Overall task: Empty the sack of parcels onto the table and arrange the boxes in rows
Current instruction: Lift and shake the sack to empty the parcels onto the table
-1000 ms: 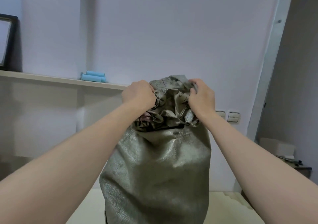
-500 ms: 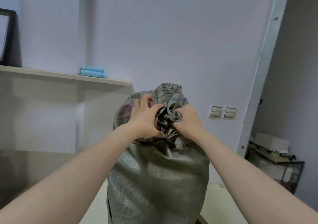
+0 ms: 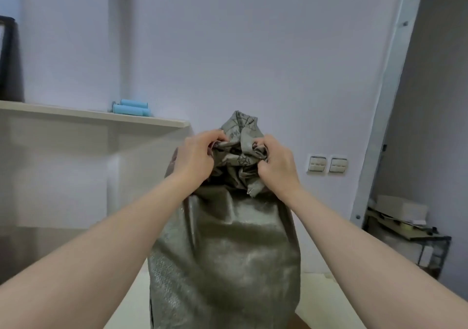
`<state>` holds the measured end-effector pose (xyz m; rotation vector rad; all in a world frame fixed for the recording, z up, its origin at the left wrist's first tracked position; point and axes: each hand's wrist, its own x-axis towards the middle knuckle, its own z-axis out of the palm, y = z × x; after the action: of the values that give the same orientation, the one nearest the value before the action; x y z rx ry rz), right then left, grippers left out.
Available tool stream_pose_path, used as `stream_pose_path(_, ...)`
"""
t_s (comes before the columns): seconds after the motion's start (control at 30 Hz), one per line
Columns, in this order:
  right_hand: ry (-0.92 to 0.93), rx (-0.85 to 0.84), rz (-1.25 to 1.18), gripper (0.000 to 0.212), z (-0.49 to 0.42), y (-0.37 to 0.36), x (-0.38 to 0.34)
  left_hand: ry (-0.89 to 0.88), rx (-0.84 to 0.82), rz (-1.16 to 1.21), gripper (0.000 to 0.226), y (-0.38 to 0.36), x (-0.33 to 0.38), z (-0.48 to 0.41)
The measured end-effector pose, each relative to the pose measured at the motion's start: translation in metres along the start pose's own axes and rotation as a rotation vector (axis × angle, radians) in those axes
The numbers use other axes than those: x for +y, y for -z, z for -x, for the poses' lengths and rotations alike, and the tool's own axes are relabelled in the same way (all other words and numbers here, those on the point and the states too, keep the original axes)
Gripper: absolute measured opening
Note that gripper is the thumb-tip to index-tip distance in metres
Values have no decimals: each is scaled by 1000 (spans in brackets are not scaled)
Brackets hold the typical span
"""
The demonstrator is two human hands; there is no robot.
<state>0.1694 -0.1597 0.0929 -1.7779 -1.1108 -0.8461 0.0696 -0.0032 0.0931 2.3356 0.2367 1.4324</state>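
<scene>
- Far left: a dark framed object [image 3: 7, 58] stands on the shelf [image 3: 83, 113]. The picture edge cuts it off, and what it is cannot be determined.
- Two blue cylinders [image 3: 131, 107] lie side by side on the shelf near its right end, close to the wall. Their nature cannot be made out.
- Below the shelf the surfaces are pale and blurred, with no legible detail.
- Left hand [image 3: 196, 160]: the fingers are curled into the bunched neck of the sack [image 3: 225, 252] and grip the cloth on its left side. The fingertips are buried in the folds.
- The sack is grey-green and shiny. It stands upright at centre on the pale table [image 3: 328, 292], between the two forearms.
- The sack's neck is gathered closed, and a printed flap sticks up above the hands. The lower edge cuts off its base. The contents are hidden, and the print is too crumpled to read.
- Right hand [image 3: 274, 168]: the fingers and thumb are curled round the right side of the neck and grip it. The fingertips are partly hidden in the cloth.
- The sack and forearms cover most of the table, and only strips of it show on either side.
- Two wall switches [image 3: 328, 164] sit on the wall behind, just right of the right hand.
- A pale upright strip [image 3: 390, 106] runs up the wall's right edge.
- Far right: a dark rack [image 3: 430, 247] carries a pale box [image 3: 400, 206] and flat items too small to identify.
</scene>
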Motion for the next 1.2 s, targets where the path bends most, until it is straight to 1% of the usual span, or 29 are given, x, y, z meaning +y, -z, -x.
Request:
stream_pose_path(0.07, 81, 131, -69, 44, -18, 2, -10, -100, 139, 49, 63, 9, 7, -23)
stream_pose_path(0.1, 127, 170, -84, 45, -25, 0, -13, -152, 193, 57, 63, 12, 9, -29)
stream_pose_path(0.13, 163, 190, -87, 46, -30, -2, -12, -188, 223, 45, 63, 13, 9, -31)
stream_pose_path(0.17, 172, 174, -77, 45, -32, -6, -10, -203, 226, 22, 62, 14, 7, -29)
stream_pose_path(0.27, 64, -7, 8, 41, -20, -23, 5, -137, 132, -58, 55, 4, -13, -9)
stream_pose_path(0.33, 9, -62, 50, 43, -7, -35, 14, -107, 82, -53, 55, -7, -28, 6)
stream_pose_path(0.4, -73, -101, 47, 48, -1, -39, 18, -92, 69, -46, 58, -16, -38, 13)
stream_pose_path(0.43, -115, -162, 27, 56, 1, -38, 19, -83, 58, -50, 59, -20, -41, 15)
stream_pose_path(0.5, -134, -358, 25, 86, 6, -33, 21, -77, -1, -65, 58, -25, -43, 18)
stream_pose_path(0.53, -137, -456, 56, 98, 6, -31, 20, -83, -55, -77, 55, -26, -43, 20)
stream_pose_path(0.57, -157, -526, 70, 98, 6, -29, 18, -87, -109, -93, 52, -28, -41, 20)
stream_pose_path(0.6, -196, -544, 30, 84, 5, -26, 15, -80, -153, -110, 48, -31, -39, 19)
stream_pose_path(0.63, -261, -495, -49, 61, 2, -24, 11, -43, -179, -100, 46, -33, -35, 19)
stream_pose_path(0.67, -342, -404, -147, 43, -1, -24, 11, 18, -185, -47, 43, -33, -29, 19)
stream_pose_path(0.73, -449, -193, -225, 35, -2, -27, 13, 123, -124, 116, 39, -31, -17, 19)
stream_pose_path(0.77, -466, -99, -170, 31, 2, -31, 15, 147, -71, 137, 33, -31, -13, 20)
stream_pose_path(0.8, -474, -29, -101, 29, 7, -36, 18, 167, -19, 121, 36, -30, -11, 23)
stream_pose_path(0.83, -501, 6, -33, 41, 13, -39, 19, 201, 9, 98, 52, -29, -11, 25)
stream_pose_path(0.9, -621, -1, 66, 84, 19, -38, 12, 312, -16, 71, 99, -26, -12, 27)
stream_pose_path(0.93, -729, -53, 91, 106, 19, -38, 12, 381, -48, 67, 118, -25, -12, 26)
stream_pose_path(0.97, -845, -134, 85, 122, 18, -35, 13, 439, -84, 48, 130, -23, -13, 25)
stream_pose_path(1.0, -946, -223, 28, 134, 16, -35, 16, 472, -121, 9, 133, -21, -14, 23)
stream_pose_path(1.03, -989, -290, -57, 141, 16, -36, 19, 482, -166, -54, 131, -19, -14, 23)
stream_pose_path(1.07, -972, -312, -146, 143, 18, -38, 22, 482, -227, -125, 124, -18, -13, 23)
stream_pose_path(1.13, -844, -255, -286, 134, 23, -44, 24, 490, -397, -208, 112, -15, -11, 26)
stream_pose_path(1.2, -721, -210, -270, 119, 27, -45, 20, 487, -529, -215, 112, -14, -11, 29)
